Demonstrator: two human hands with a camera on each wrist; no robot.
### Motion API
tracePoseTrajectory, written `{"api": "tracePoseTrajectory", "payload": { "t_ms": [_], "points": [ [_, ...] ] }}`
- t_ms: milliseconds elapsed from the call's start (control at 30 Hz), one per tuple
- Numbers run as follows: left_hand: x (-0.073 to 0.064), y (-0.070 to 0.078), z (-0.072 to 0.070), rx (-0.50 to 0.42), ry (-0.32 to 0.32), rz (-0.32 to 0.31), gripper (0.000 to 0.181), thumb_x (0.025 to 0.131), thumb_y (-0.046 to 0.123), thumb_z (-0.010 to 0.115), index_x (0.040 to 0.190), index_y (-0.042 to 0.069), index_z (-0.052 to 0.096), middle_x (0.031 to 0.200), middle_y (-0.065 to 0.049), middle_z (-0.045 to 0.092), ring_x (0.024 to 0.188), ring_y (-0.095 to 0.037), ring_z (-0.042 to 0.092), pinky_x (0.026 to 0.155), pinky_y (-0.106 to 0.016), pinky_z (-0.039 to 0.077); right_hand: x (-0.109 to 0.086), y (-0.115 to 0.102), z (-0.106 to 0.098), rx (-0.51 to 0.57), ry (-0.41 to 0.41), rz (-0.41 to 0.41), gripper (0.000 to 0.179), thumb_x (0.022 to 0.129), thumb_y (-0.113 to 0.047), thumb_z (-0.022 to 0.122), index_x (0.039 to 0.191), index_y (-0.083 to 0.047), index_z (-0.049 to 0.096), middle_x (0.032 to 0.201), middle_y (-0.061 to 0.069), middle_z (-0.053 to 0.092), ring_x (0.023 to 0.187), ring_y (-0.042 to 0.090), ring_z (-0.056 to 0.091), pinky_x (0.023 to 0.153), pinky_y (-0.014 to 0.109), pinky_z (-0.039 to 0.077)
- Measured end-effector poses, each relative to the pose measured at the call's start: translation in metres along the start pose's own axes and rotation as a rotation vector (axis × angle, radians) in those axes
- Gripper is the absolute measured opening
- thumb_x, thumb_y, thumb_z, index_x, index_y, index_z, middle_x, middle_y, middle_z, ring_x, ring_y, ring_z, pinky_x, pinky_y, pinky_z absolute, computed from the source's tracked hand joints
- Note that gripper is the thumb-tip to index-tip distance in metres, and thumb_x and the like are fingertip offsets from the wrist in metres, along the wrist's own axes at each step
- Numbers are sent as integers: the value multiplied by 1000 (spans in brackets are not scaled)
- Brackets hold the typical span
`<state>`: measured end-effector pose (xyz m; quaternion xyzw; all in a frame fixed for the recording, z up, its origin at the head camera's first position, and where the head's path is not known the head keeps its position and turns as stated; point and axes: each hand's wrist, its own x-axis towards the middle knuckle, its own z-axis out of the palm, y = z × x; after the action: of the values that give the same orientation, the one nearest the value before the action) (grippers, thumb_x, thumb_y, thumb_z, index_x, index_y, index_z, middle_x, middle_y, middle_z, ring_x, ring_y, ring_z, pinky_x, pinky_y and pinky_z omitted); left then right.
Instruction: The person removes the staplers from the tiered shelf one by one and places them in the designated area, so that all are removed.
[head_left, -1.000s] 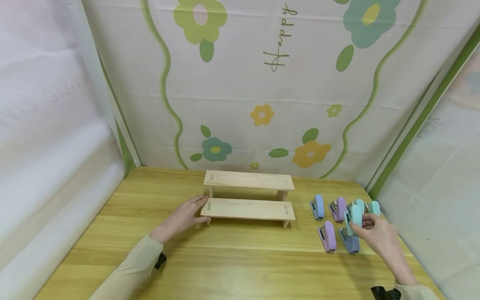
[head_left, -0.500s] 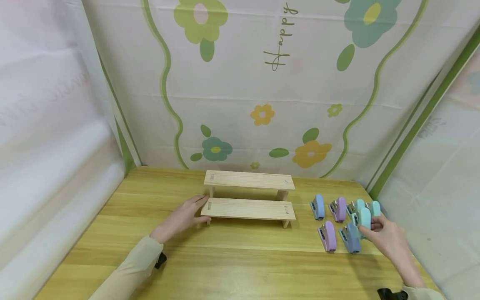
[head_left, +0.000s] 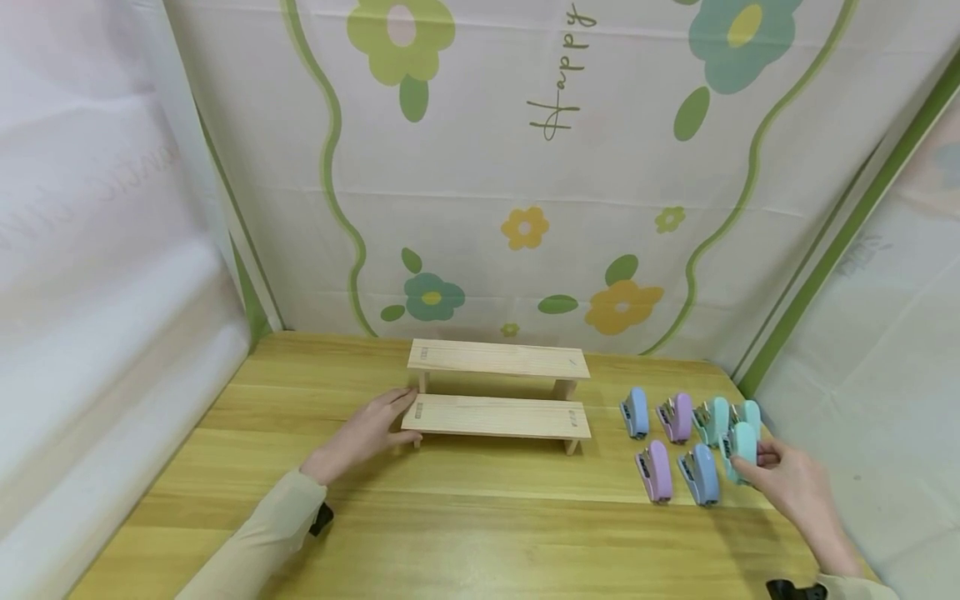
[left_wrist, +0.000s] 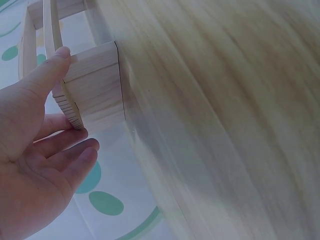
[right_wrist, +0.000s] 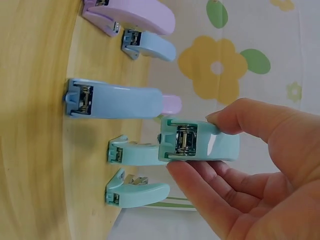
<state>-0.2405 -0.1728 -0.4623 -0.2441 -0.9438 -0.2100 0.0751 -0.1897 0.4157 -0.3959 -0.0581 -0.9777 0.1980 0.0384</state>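
Note:
A mint-green stapler (right_wrist: 200, 140) is pinched between the thumb and fingers of my right hand (head_left: 795, 479), just off the table at the right. In the right wrist view its hinge and spring face the camera. Beside it stand a blue stapler (head_left: 699, 475) and a purple stapler (head_left: 655, 472). Behind them, in a row, are a light blue stapler (head_left: 635, 413), another purple stapler (head_left: 677, 418) and two mint-green staplers. My left hand (head_left: 367, 437) holds the left end of the lower step of a two-tier wooden rack (head_left: 495, 417), thumb and fingers at opposite edges (left_wrist: 70, 107).
The wooden table (head_left: 480, 533) carries the rack near its back edge. A white floral cloth (head_left: 465, 167) rises behind, with more white cloth at the left and right sides. The upper step (head_left: 498, 358) of the rack sits behind the lower one.
My right hand has moved right and slightly down with the mint-green stapler, from above the blue stapler to its right side. My left hand has stayed on the rack.

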Motion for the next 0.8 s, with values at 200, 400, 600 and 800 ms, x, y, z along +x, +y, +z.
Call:
{"api": "tracePoseTrajectory", "payload": {
  "t_ms": [200,400,600,800],
  "points": [
    [0,0,0,3,-3,-2,77,87,34,76,144,-7,45,145,-27,50,132,-41,53,109,-50,49,1,9,3,-3,-13,5,59,91,-38,67,112,16,62,98,29,71,87,41,68,63,38,54],
    [0,0,0,5,-10,-3,77,87,34,76,144,-7,44,145,-27,50,131,-41,53,108,-50,50,1,17,7,5,-17,17,61,90,-37,68,113,19,61,98,29,72,80,32,69,61,33,54],
    [0,1,-1,-3,-8,5,76,87,32,76,144,-8,45,145,-28,50,131,-42,53,108,-51,50,3,23,11,7,-60,47,61,91,-37,67,115,18,59,98,28,72,70,14,66,60,28,52],
    [-1,2,-2,-7,0,13,76,87,31,76,143,-9,45,144,-29,50,131,-43,53,107,-51,50,5,29,13,6,-90,68,63,91,-39,66,115,18,59,99,29,71,74,19,68,62,33,54]
  ]
}}
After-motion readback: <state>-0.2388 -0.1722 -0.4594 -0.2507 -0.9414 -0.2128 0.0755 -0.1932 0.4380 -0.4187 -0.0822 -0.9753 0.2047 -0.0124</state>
